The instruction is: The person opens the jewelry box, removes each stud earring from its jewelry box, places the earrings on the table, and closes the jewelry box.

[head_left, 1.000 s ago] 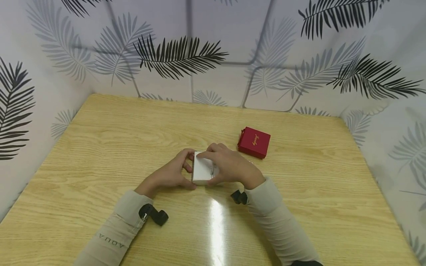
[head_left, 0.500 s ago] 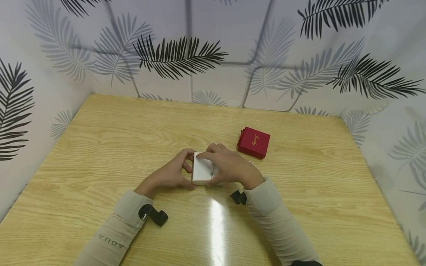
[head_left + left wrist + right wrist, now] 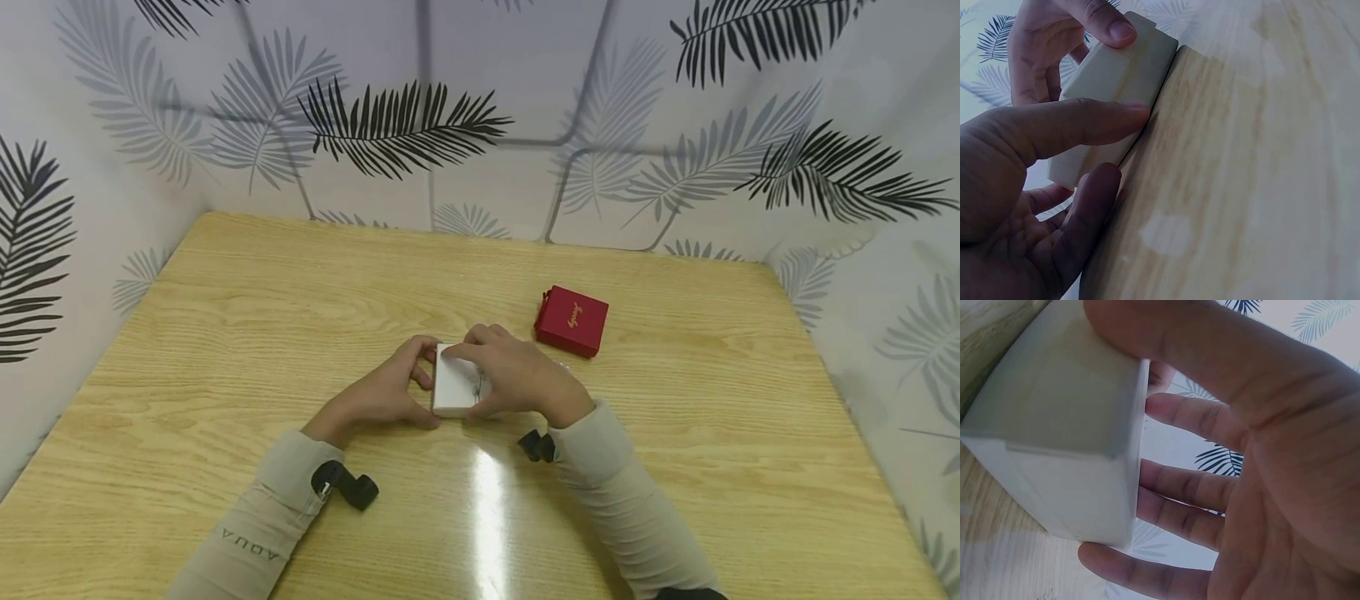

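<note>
A small white box [image 3: 454,382] with a faint dark drawing on its lid lies between both hands on the wooden table [image 3: 300,283]. My left hand [image 3: 386,390] holds its left end, and in the left wrist view the thumb presses along the box's near side [image 3: 1107,69]. From the right, my right hand [image 3: 517,375] spans the lid and grips the box, thumb on the near side and fingertips toward the far side. The right wrist view shows the white box [image 3: 1066,394] up close, several fingertips against it. Part of the lid is hidden under the right hand.
Behind the right hand sits a dark red gift box [image 3: 572,322] with gold lettering and a ribbon at its left side. A small shiny thing [image 3: 565,365] peeks out beside the right wrist. Leaf-patterned cloth [image 3: 480,183] hangs along the table's back edge.
</note>
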Demonstrator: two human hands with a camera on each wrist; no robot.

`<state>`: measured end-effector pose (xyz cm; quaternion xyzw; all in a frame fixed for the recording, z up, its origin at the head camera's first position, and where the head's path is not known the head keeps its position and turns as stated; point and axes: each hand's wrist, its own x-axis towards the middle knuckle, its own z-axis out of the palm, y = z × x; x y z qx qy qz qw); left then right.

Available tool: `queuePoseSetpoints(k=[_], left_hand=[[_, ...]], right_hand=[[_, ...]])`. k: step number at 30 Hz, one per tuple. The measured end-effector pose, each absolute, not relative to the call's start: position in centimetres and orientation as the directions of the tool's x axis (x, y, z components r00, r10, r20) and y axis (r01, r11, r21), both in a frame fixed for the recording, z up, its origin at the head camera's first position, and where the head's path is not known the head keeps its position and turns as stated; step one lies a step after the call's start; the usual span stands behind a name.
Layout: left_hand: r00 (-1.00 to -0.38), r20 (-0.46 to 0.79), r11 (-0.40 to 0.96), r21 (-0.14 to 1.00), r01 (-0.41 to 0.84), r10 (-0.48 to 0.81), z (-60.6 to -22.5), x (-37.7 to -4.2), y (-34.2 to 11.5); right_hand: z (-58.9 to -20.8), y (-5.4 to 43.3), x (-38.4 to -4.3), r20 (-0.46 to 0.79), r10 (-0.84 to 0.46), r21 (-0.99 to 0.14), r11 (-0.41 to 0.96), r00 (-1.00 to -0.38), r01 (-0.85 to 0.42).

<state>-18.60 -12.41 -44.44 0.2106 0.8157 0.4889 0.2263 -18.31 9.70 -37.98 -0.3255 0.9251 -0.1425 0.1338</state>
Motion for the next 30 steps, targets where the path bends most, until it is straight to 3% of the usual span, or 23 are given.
queuePoseSetpoints(k=[30], left_hand=[[-0.807,-0.164,0.451,0.882,0.138,0.567,-44.2,-18.57,-12.4]], right_hand=[[-38.32,9.44,-18.3,-0.171,-0.628,-0.35,0.759,-0.759,-0.549]])
